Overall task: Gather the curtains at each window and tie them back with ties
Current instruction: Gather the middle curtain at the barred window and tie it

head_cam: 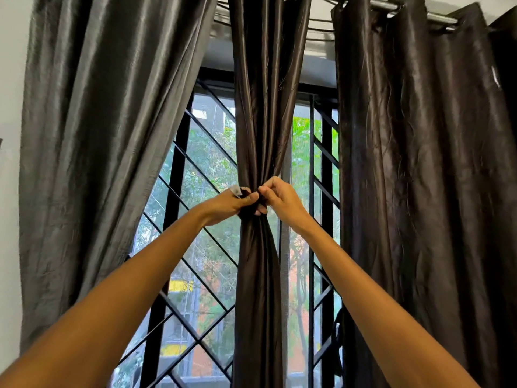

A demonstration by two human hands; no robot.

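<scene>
A dark brown satin curtain point(263, 113) hangs in the middle of the window, gathered into a narrow bundle at mid-height. A dark tie point(247, 211) with a pale end tab point(236, 190) wraps the bundle there. My left hand point(232, 204) grips the tie from the left, fingers curled round it. On the right side of the bundle, my right hand point(279, 198) pinches the tie between thumb and fingers. Both arms reach up and forward.
A grey curtain point(98, 135) hangs loose on the left and another dark brown curtain point(419, 163) on the right, both from a metal rod point(436, 16). Behind them is a window with a black diagonal grille point(195, 152). A white wall point(9, 107) borders the left.
</scene>
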